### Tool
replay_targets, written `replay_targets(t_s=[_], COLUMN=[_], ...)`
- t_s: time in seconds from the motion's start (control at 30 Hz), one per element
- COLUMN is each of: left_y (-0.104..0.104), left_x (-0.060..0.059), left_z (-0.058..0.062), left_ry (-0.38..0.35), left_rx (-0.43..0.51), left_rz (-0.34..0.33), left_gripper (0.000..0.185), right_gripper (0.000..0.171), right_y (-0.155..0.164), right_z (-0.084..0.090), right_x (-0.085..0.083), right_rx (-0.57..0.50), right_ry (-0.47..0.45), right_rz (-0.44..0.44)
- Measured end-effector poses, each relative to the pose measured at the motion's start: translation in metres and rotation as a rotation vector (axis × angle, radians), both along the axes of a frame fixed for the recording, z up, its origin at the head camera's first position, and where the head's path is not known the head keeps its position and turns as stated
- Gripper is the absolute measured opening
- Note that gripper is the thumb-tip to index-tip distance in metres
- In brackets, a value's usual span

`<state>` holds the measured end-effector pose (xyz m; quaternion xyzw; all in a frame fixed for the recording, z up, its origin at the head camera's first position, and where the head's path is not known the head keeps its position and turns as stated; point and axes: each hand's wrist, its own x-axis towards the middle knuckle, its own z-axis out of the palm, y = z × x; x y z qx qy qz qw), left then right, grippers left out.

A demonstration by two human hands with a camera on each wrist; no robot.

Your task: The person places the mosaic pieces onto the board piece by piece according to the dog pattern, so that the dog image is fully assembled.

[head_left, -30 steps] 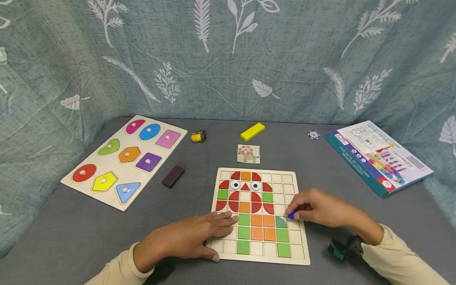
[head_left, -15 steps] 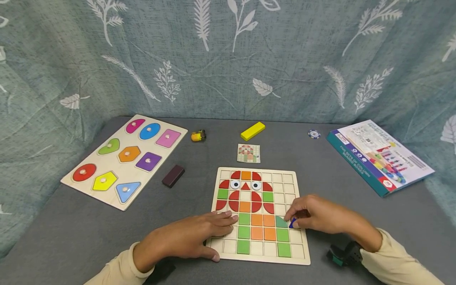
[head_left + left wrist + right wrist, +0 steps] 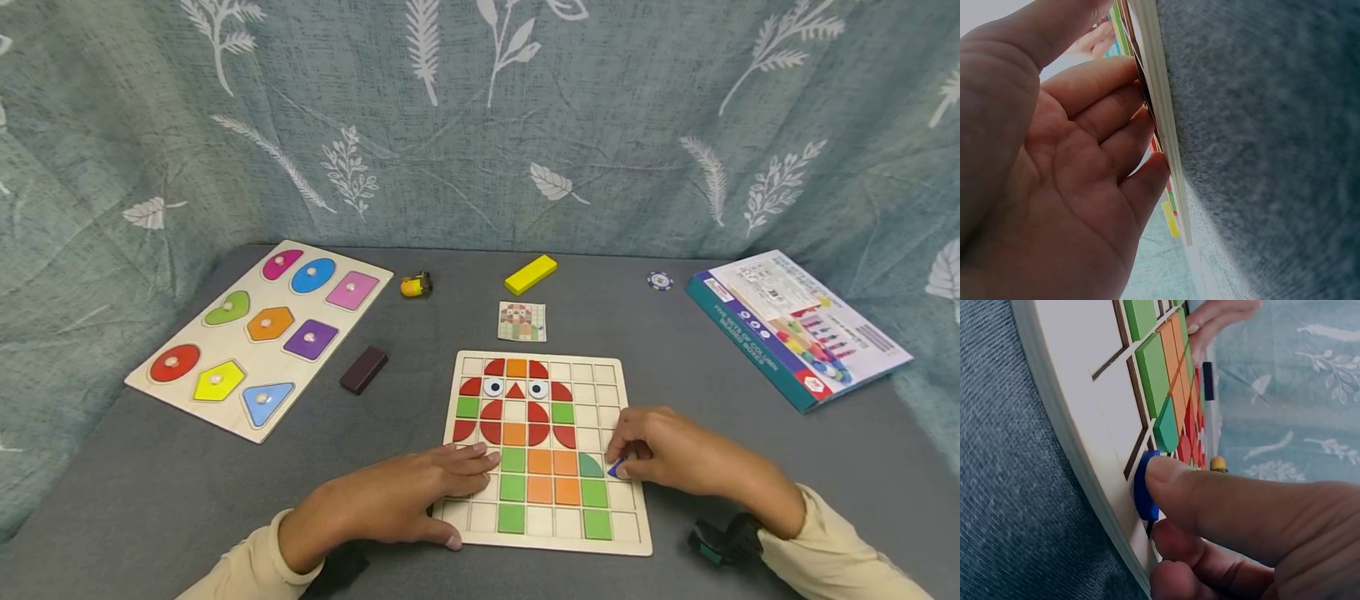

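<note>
A wooden grid board (image 3: 480, 517) (image 3: 1079, 412) lies near the table's front edge, filled with red, orange and green tiles forming an owl figure. My right hand (image 3: 660, 454) pinches a small blue tile (image 3: 615, 469) (image 3: 1144, 494) and holds it against a cell on the board's right side, beside a green quarter-round tile (image 3: 590, 465). My left hand (image 3: 420, 492) (image 3: 1085, 162) rests flat with straight fingers on the board's lower left corner, thumb along the front edge.
A shape puzzle board (image 3: 262, 333) lies at the left. A dark brown block (image 3: 363, 369), a pattern card (image 3: 522, 322), a yellow block (image 3: 530, 274), a small yellow toy (image 3: 415, 286), a poker chip (image 3: 659, 280) and a boxed game (image 3: 795, 325) lie around. A leaf-print curtain hangs behind.
My right hand has moved down and slightly toward me along the board's right side, bringing the blue tile down onto a cell. The left hand has stayed in place.
</note>
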<state>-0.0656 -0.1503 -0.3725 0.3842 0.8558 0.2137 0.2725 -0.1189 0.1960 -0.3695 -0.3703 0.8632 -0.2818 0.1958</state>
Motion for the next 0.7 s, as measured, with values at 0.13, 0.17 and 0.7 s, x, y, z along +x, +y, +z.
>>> replay_targets(t_s=[0.13, 0.17, 0.7], left_y=[0.0, -0.001, -0.003], left_x=[0.0, 0.0, -0.001], left_z=[0.001, 0.001, 0.018], left_ry=[-0.001, -0.001, -0.064], left_rx=[-0.001, -0.001, 0.014], left_rz=[0.0, 0.0, 0.045], left_gripper=[0.07, 0.07, 0.052], right_gripper=[0.012, 0.011, 0.016], right_y=[0.0, 0.001, 0.025], right_z=[0.0, 0.0, 0.007], right_x=[-0.001, -0.001, -0.023], right_rx=[-0.01, -0.014, -0.107], right_ry=[-0.019, -0.028, 0.085], right_rz=[0.002, 0.004, -0.13])
